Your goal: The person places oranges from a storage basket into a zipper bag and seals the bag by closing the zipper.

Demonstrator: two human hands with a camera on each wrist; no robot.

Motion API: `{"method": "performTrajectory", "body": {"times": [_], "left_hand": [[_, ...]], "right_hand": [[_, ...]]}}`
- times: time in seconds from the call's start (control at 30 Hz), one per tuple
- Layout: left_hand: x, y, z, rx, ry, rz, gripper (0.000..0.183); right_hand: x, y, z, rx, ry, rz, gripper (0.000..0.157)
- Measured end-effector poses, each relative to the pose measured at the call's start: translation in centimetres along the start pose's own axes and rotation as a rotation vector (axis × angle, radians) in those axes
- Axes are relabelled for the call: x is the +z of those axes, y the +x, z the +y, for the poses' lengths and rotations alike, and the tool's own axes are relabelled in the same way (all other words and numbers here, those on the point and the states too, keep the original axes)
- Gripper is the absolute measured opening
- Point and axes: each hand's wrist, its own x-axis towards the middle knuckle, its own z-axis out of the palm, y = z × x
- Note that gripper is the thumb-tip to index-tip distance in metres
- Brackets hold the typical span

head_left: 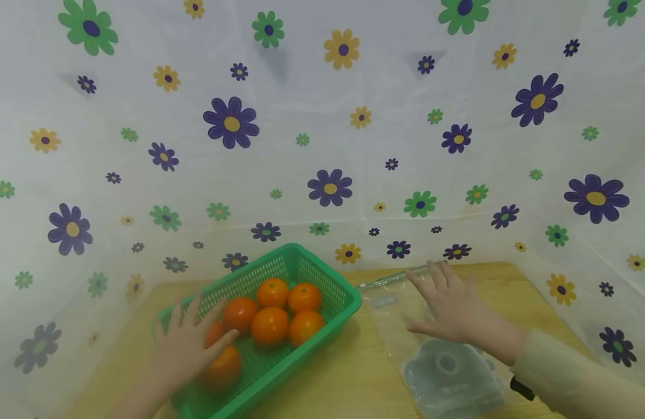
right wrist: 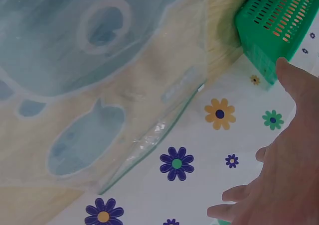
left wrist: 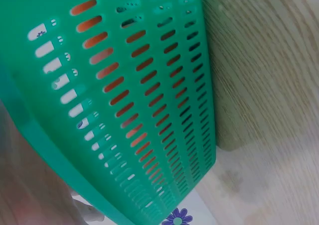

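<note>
Soft, even light fills the head view, with small highlights on the oranges and faint grey shading on the far cloth; haze pales the near left, softening the left hand. In the right wrist view, glints dot the plastic bag

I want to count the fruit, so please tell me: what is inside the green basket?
Seven orange fruits are visible inside the green basket, two partly covered by the left hand. That hand hides some of the interior, so more fruit there is possible.
</note>
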Motion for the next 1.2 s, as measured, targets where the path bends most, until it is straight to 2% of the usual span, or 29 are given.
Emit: {"method": "performTrajectory", "body": {"times": [0.17, 0.37, 0.67, 0.93, 1.2], "left_hand": [[-0.1, 0.3, -0.7, -0.003, 0.016, -0.004, 0.079], [-0.3, 0.4, -1.5, -0.006, 0.009, -0.007, 0.077], [-0.7, 0.2, -2.8, -0.017, -0.010, -0.011, 0.083], [-1.0, 0.0, -4.6, 0.008, 0.116, 0.006, 0.085], [-0.1, 0.2, -6.6, -0.052, 0.079, 0.004, 0.089]], "right_hand": [[-0.8, 1.0, -0.7, -0.016, 0.002, 0.002, 0.102], [-1.7, 2.0, -2.0, -0.035, -0.054, -0.049, 0.101], [-1.0, 3.4, -3.8, -0.086, -0.013, -0.026, 0.099], [-0.8, 4.2, -5.5, -0.107, -0.023, -0.033, 0.098], [-0.1, 5.0, -6.7, -0.121, 0.032, -0.049, 0.098]]}}
